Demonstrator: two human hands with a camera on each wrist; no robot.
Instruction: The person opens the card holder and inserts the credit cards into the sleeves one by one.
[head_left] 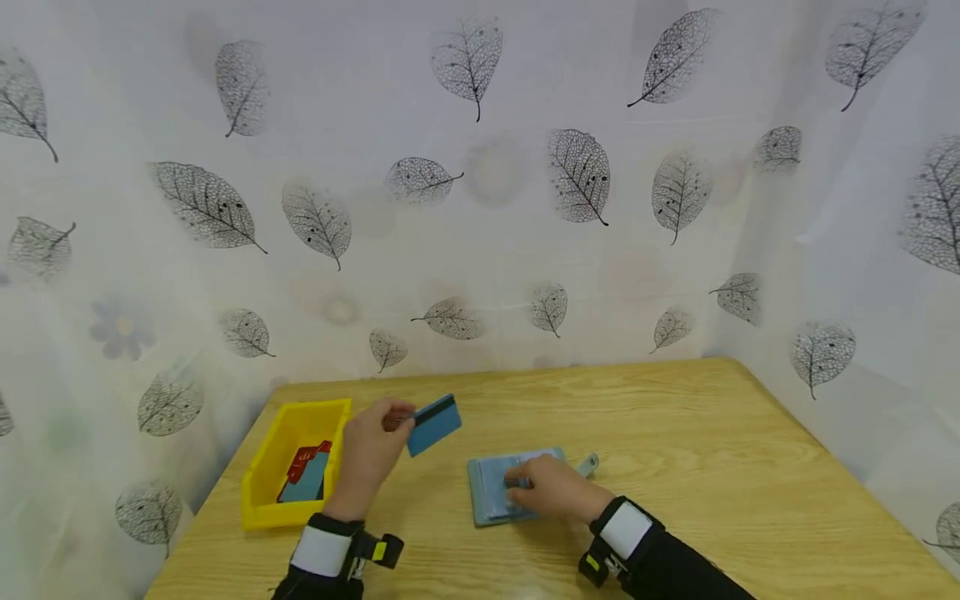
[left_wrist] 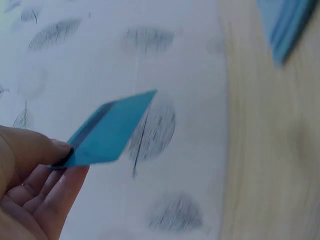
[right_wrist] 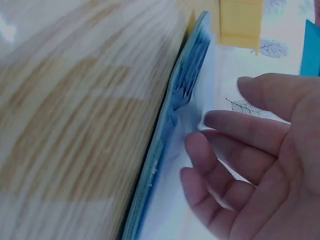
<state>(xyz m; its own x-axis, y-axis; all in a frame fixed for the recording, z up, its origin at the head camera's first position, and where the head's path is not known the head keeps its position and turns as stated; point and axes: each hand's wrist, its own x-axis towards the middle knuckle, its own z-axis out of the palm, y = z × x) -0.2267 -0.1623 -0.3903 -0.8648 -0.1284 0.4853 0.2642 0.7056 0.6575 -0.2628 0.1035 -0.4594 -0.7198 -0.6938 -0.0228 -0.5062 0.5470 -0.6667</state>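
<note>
Between thumb and fingers, my left hand (head_left: 375, 450) pinches a blue card (head_left: 437, 427) with a dark stripe, held up above the table. In the left wrist view the card (left_wrist: 115, 130) tilts away from the thumb, its far corner free. My right hand (head_left: 558, 487) is at a pale blue card holder (head_left: 482, 492) lying spread open on the table, with a strap (head_left: 588, 465) sticking out to the right. The right wrist view has the fingertips (right_wrist: 197, 150) at the holder's clear plastic sleeves (right_wrist: 170, 195), the thumb standing apart from them.
A yellow bin (head_left: 258, 487) stands on the left of the wooden table (head_left: 712, 467), beside my left forearm. Inside it lie a red card (head_left: 302, 463) and a blue-grey card (head_left: 306, 482). A white curtain (head_left: 495, 242) with leaf prints hangs behind the table and along its sides.
</note>
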